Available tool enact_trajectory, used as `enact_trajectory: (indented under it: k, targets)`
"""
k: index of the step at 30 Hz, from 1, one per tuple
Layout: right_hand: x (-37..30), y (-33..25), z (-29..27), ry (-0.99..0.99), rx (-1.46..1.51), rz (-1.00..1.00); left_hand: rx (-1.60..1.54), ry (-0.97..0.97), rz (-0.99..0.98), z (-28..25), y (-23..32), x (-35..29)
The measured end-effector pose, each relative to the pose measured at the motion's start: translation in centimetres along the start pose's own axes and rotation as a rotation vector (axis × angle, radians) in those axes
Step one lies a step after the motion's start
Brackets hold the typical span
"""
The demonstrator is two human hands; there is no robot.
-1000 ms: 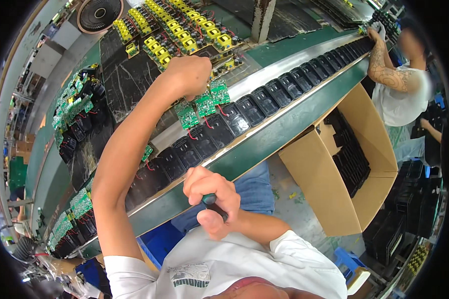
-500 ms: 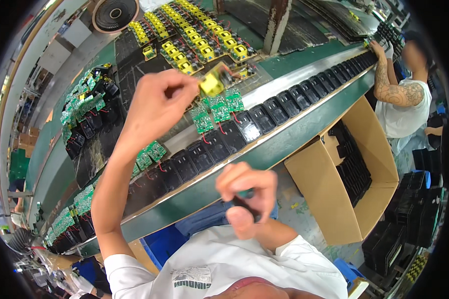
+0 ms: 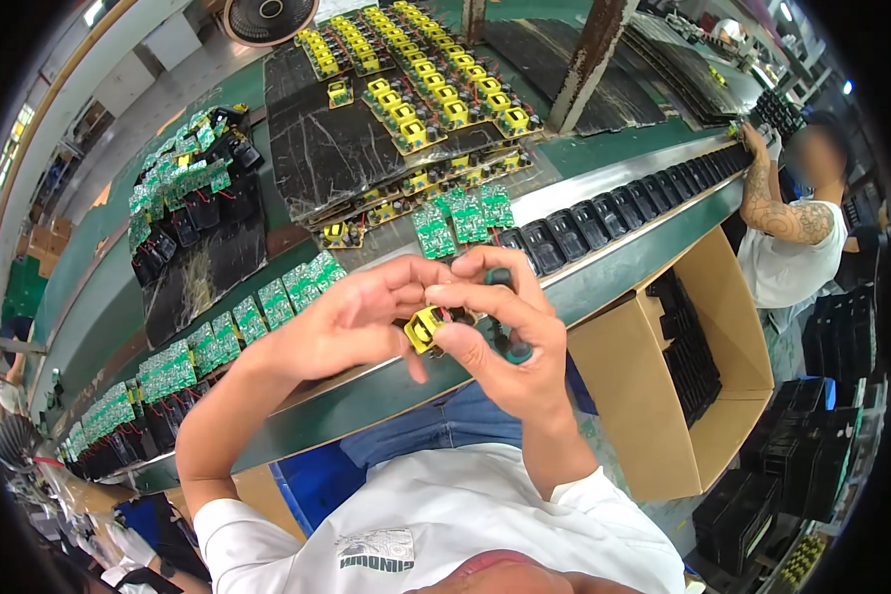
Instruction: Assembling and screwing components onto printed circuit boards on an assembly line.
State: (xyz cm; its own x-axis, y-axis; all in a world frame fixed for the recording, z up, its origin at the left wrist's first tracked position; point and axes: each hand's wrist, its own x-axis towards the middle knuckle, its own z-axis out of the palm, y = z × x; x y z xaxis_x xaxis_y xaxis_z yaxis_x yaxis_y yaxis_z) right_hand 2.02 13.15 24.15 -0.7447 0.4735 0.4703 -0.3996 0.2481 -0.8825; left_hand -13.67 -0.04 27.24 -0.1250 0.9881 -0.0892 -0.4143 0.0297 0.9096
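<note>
Yellow marks the coil on the small circuit board [image 3: 425, 330] held up between the two hands, over the near edge of the counter [image 3: 604, 280]. The right hand [image 3: 513, 332] pinches the board between thumb and fingers while also keeping a dark green tool handle [image 3: 517, 352] against the palm; the left hand [image 3: 351, 317] curls close around the other side, though I cannot tell whether it grips. That shared hold looks the weak point: the board could slip, or the handle could knock its parts. Dropped, it might strike the green boards [image 3: 435, 231] or black casings [image 3: 584, 230] lined up beyond, or fall past the edge.
</note>
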Motion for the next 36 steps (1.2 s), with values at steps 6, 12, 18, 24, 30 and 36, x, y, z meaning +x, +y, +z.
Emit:
enact_trajectory:
  k: [6,12,18,24,30,36]
  targets:
    - [0.8,-1.0,-0.1,-0.054,0.064,0.130,0.719,0.116,-0.067,3.0,2.8,-2.3]
    - [0.7,-0.2,0.0,-0.134,0.032,0.008,0.676,0.269,0.143,3.2,0.3,-2.5]
    - [0.5,0.0,-0.3,-0.198,0.113,0.014,1.006,0.184,-0.012,3.3,1.7,-2.5]
    - [0.6,0.4,-0.1,-0.151,0.241,0.089,0.986,0.101,-0.032,2.0,2.1,-2.6]
    - [0.7,1.2,0.8,-0.149,0.605,0.376,0.864,0.391,0.224,3.6,1.4,-2.2]
    - [2.1,1.3,2.3,-0.183,0.475,0.308,0.818,0.436,0.447,1.8,0.9,-4.2]
